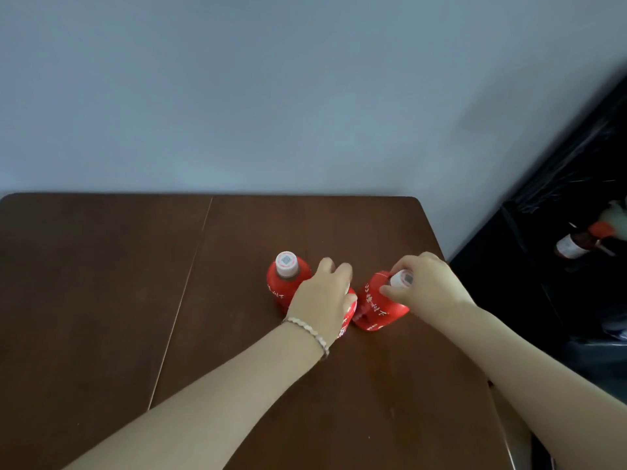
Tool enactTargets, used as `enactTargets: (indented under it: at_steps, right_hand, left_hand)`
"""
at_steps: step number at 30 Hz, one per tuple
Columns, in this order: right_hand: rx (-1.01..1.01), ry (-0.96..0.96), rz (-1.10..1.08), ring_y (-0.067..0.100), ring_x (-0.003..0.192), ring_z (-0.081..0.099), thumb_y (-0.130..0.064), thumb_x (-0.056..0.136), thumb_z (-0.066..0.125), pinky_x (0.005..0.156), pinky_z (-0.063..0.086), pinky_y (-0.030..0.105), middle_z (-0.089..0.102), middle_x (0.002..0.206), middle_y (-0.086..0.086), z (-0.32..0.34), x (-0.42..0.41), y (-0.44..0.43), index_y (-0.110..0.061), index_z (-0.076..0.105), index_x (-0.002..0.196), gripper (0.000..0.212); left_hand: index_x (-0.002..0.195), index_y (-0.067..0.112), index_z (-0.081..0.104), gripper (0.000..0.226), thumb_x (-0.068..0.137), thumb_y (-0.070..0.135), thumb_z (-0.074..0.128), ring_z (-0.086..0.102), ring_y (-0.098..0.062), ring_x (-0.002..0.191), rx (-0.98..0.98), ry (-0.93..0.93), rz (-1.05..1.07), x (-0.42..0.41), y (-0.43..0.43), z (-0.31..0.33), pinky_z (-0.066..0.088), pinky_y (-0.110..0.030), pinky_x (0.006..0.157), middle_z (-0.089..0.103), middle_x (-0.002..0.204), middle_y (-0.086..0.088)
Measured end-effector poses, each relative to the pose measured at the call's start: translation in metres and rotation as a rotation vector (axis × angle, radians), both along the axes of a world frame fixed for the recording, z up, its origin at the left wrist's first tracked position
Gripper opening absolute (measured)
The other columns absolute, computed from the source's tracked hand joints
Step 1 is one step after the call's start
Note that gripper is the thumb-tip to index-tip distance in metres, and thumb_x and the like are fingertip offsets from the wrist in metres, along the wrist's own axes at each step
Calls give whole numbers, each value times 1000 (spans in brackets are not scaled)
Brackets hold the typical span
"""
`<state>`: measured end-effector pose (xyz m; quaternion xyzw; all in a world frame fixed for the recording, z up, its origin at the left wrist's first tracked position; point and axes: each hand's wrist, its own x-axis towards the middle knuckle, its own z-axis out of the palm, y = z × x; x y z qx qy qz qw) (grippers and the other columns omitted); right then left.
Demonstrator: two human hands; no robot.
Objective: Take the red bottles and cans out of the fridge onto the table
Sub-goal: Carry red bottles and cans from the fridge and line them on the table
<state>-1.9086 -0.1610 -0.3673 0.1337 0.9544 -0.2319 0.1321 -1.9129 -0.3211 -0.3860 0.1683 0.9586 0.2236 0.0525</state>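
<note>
Three red bottles stand close together on the brown table (pixel 101 283). The far-left red bottle (pixel 283 283) stands free, with its white cap showing. My left hand (pixel 322 296) covers the top of the middle red bottle (pixel 349 317) and grips it; only a strip of its red label shows. My right hand (pixel 424 283) pinches the white cap of the right red bottle (pixel 376 300), which leans slightly to the right.
A dark fridge or cabinet (pixel 559 232) stands to the right of the table, with a brown bottle (pixel 573 245) and an orange-capped item inside. A blue-grey wall runs behind the table. A seam crosses the tabletop on the left.
</note>
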Motion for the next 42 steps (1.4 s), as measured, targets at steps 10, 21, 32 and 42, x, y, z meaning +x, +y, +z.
enactTargets:
  at_steps: [10,21,32,42]
  right_hand:
    - [95,24,1,31,105,57,-34,90,60,75,43,32,51,120,11,1,-38,23,-13,55,118,35]
    - [280,73,69,27,117,49,-38,91,56,89,45,34,43,132,8,-3,-46,29,-17,45,133,48]
    - [279,21,316,26,113,56,-39,95,49,111,14,56,52,129,-5,1,-58,-11,-39,41,134,40]
    - [295,4,297,24,107,59,-37,93,53,107,22,52,54,124,-4,1,-63,-11,-38,44,130,38]
  left_hand:
    - [106,9,55,26,84,17,63,56,-27,91,209,-185,2,-64,47,5,43,-30,77,42,97,-3]
    - [130,18,41,49,86,16,62,54,-22,114,266,-219,-4,-63,42,4,46,-28,93,40,134,-4]
    - [124,18,43,35,91,25,53,58,-28,100,-640,-238,-83,-53,-48,38,41,-32,71,57,116,-8]
    - [113,10,51,28,88,20,58,58,-34,99,-140,-240,100,-76,-21,16,40,-30,74,60,111,-12]
